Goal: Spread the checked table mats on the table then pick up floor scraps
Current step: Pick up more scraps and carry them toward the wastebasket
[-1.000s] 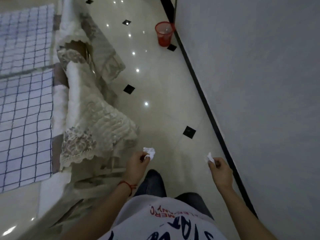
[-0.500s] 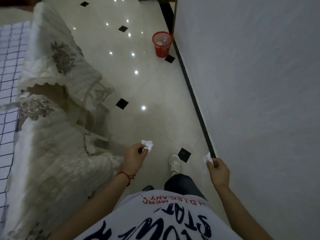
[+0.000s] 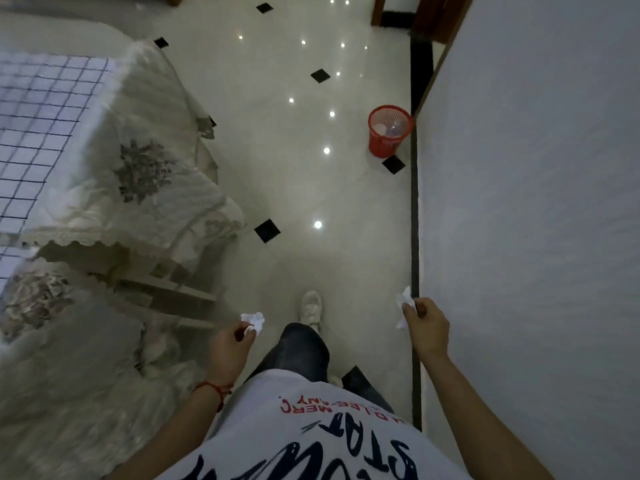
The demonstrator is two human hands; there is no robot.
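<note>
fingers (image 3: 409, 312) of both hands pinch crumpled white paper scraps (image 3: 253, 320), blue-checked mat (image 3: 41, 133) already spread, red mesh bin (image 3: 389, 130) ahead, likely next.

Glossy pale tiled floor (image 3: 294, 188), grey wall (image 3: 536, 202), red wastebasket (image 3: 388, 133) beside it.
</note>
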